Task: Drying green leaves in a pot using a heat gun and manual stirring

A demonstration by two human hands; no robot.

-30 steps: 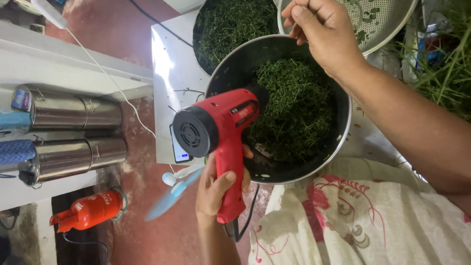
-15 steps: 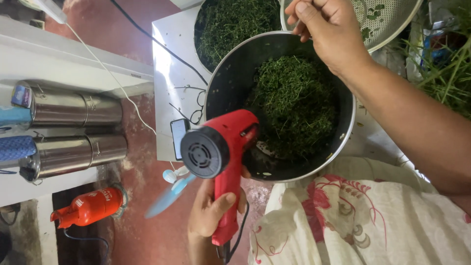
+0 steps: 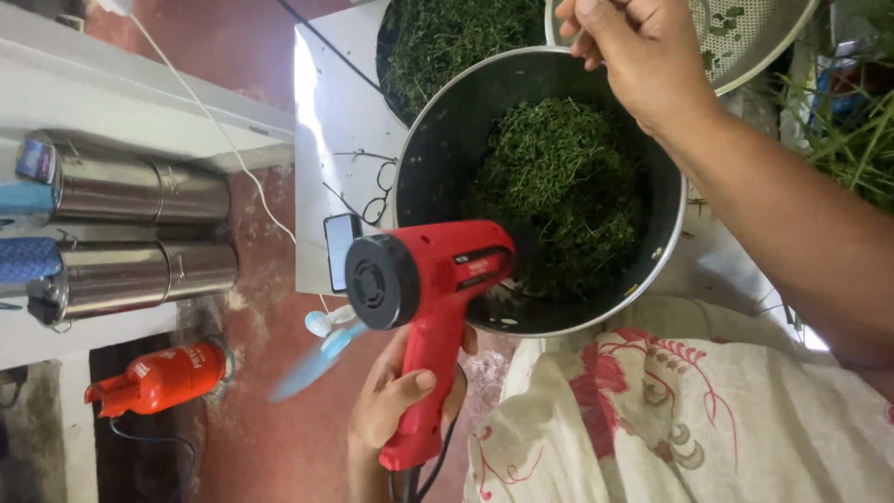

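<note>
By the table: one pot [image 3: 419, 177] of greens [image 3: 559, 186].
Left hand [image 3: 400, 401]: grasps one heat gun [image 3: 428, 279].
Right hand [image 3: 643, 56]: clenched on pot rim.

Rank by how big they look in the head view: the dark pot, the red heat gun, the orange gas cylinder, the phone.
1. Dark pot, clearly largest.
2. Red heat gun; it is nearer the camera, so its true size is unsure.
3. Orange gas cylinder, far below on the floor.
4. Phone, smallest, partly hidden by the gun.

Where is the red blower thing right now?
In the head view, the red heat gun sits low in the middle, held by the left hand, its nozzle pointing into the dark bowl of green leaves.
</note>
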